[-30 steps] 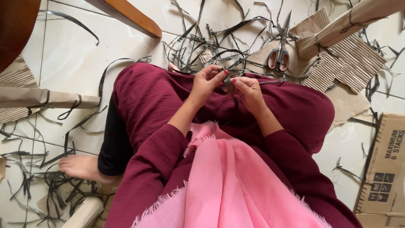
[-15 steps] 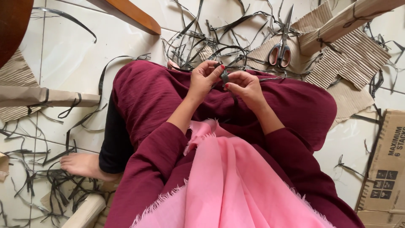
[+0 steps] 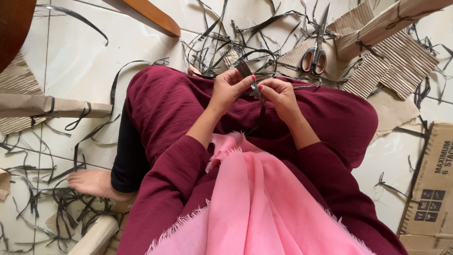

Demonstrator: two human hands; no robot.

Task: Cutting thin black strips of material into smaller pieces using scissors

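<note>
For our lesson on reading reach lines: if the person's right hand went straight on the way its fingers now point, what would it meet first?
The right hand points toward the left hand; it would likely meet the dark strip pinched between them first, then the left hand's fingertips.

Maroon dress point(image 3: 179, 108), pink fringed scarf point(image 3: 264, 208), black strip point(image 3: 257, 92), orange-handled scissors point(image 3: 315, 55).

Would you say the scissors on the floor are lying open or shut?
Shut. The scissors lie flat on cardboard with both blades together in one point, beyond the hands.
</note>
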